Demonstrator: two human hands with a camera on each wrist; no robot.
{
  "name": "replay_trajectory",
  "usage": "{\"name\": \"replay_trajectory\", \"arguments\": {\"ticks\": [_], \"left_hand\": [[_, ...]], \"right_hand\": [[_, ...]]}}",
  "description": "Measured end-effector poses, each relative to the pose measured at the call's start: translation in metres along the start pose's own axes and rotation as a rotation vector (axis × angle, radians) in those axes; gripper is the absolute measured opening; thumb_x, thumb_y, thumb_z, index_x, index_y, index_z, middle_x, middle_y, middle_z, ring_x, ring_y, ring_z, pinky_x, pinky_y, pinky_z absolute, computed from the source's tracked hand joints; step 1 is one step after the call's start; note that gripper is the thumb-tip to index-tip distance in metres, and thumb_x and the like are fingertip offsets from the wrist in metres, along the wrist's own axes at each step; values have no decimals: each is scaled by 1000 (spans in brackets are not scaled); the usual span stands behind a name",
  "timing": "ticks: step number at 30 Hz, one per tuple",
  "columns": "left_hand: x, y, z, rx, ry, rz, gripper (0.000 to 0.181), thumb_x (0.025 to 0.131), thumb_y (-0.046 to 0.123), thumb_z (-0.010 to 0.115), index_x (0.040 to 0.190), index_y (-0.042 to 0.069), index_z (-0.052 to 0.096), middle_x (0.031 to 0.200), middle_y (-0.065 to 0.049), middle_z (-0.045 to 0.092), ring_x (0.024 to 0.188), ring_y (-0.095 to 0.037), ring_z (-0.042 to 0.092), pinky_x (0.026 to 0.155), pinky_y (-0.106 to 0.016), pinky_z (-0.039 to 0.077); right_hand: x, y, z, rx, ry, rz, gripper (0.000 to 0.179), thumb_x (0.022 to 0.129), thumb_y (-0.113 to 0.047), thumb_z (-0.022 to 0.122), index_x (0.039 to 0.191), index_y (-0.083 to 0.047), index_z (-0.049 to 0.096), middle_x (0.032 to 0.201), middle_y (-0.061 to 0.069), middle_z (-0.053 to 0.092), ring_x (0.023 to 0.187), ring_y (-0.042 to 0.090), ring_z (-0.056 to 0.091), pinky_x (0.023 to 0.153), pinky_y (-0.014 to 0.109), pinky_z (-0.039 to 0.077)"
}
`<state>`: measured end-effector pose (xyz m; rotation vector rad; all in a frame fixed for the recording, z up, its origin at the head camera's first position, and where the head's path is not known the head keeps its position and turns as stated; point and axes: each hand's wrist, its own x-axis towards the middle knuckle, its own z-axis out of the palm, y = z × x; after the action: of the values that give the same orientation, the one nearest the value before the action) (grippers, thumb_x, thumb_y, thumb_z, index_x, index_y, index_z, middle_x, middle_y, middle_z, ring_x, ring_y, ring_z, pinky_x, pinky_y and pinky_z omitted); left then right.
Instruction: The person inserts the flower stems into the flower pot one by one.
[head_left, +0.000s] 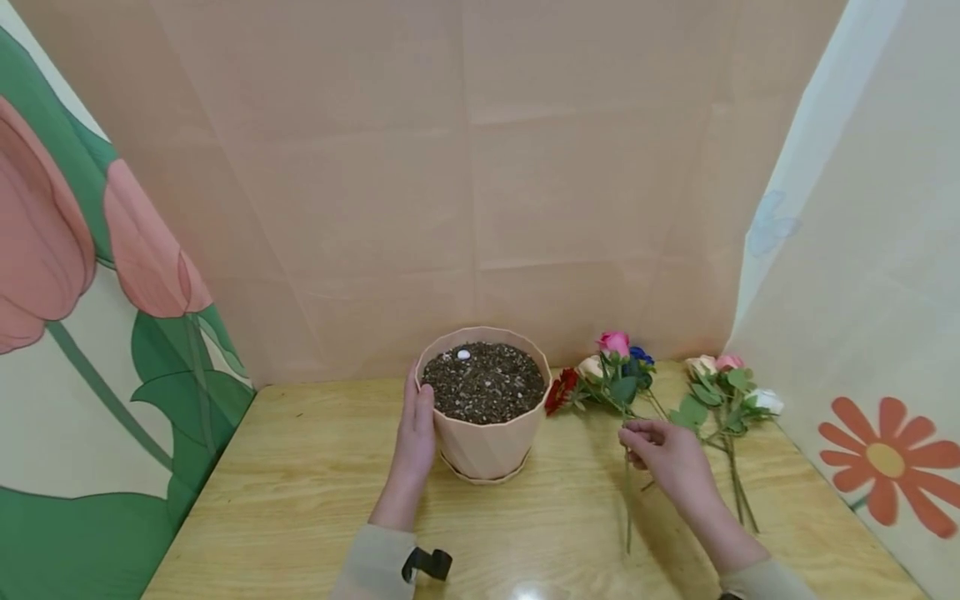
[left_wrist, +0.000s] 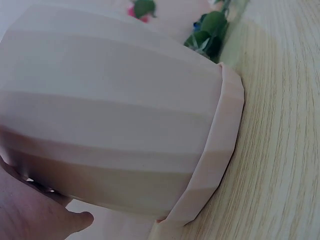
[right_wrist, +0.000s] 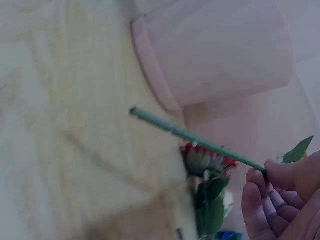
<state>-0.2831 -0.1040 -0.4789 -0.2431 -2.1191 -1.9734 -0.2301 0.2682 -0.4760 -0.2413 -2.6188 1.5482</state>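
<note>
A pale pink faceted flowerpot (head_left: 487, 448) stands upright on its saucer (head_left: 483, 478), filled with dark soil (head_left: 487, 387). One white pebble (head_left: 463, 355) lies on the soil. Against the pot's left side rests my left hand (head_left: 415, 433), fingers fairly straight; the left wrist view shows its thumb (left_wrist: 80, 222) near the pot wall. To the right of the pot, my right hand (head_left: 671, 462) pinches the green stem (right_wrist: 190, 136) of a pink rose (head_left: 614, 342) between thumb and fingers. The bloom is up, and the stem's cut end points down above the table.
Behind the held rose lie a red flower (head_left: 561, 392), a cream rose (head_left: 590, 367) and a blue rose (head_left: 641, 356). Farther right is another bunch with pink, cream and white blooms (head_left: 765, 401). A wooden table (head_left: 300, 475) meets a hanging beige backdrop (head_left: 360, 208).
</note>
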Motion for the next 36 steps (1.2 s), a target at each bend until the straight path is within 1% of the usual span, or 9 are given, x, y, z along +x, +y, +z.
{"name": "replay_trajectory", "arguments": {"ticks": [4, 12, 15, 18, 21, 26, 29, 32, 36], "left_hand": [[0, 0, 0, -6, -1, 3, 61, 121, 43, 31, 179, 30, 17, 183, -9, 21, 165, -39, 22, 131, -66, 17], [1, 0, 2, -12, 6, 16, 61, 121, 40, 33, 179, 27, 19, 182, -12, 23, 165, -41, 22, 131, -66, 16], [1, 0, 2, -10, 7, 21, 60, 121, 39, 33, 178, 28, 21, 182, -11, 24, 165, -40, 24, 132, -64, 17], [1, 1, 2, 4, 8, 18, 59, 121, 40, 33, 178, 30, 22, 181, -9, 25, 164, -38, 25, 132, -63, 18], [2, 1, 0, 21, 7, 21, 59, 121, 40, 33, 178, 28, 22, 181, -10, 25, 164, -40, 25, 132, -64, 18], [5, -1, -3, 37, -9, 21, 61, 121, 41, 33, 179, 26, 21, 182, -13, 23, 165, -43, 22, 131, -67, 16], [7, -2, -6, 54, -25, -4, 61, 120, 44, 33, 179, 30, 20, 182, -11, 23, 165, -42, 23, 131, -67, 17], [9, -3, -10, 65, -39, -5, 61, 120, 47, 33, 178, 31, 22, 182, -11, 24, 165, -42, 23, 130, -68, 17], [13, -5, -15, 48, -58, 17, 62, 120, 47, 33, 178, 28, 24, 182, -11, 24, 165, -40, 22, 131, -66, 15]], "right_hand": [[-1, -16, -3, 5, 14, -48, 37, 110, -20, 73, 134, 8, 70, 108, 11, 78, 86, 18, 76, 76, 31, 66], [-2, -50, -9, 9, 58, -146, 32, 111, -17, 71, 132, 6, 70, 116, 19, 75, 88, 15, 76, 78, 28, 65], [-1, -61, -12, -21, 98, -191, 30, 110, -19, 72, 130, 4, 71, 117, 20, 76, 87, 12, 76, 76, 27, 64], [2, -72, -15, -42, 147, -232, 27, 109, -19, 74, 126, 2, 74, 112, 18, 78, 83, 7, 74, 70, 24, 62], [2, -84, -17, -40, 169, -251, 26, 108, -21, 76, 124, 0, 75, 112, 16, 78, 83, 4, 74, 68, 22, 60], [0, -103, -23, -21, 172, -280, 28, 109, -22, 74, 125, 1, 74, 117, 19, 76, 85, 3, 74, 71, 21, 62], [-1, -115, -27, -17, 180, -296, 30, 109, -23, 74, 126, 2, 74, 117, 21, 77, 86, 6, 76, 71, 21, 63], [-2, -128, -32, -15, 179, -304, 33, 110, -29, 72, 127, 0, 75, 118, 20, 78, 88, 7, 76, 73, 21, 63], [1, -145, -35, 19, 167, -327, 36, 110, -33, 71, 130, -3, 73, 120, 17, 77, 91, 8, 76, 75, 20, 62]]}}
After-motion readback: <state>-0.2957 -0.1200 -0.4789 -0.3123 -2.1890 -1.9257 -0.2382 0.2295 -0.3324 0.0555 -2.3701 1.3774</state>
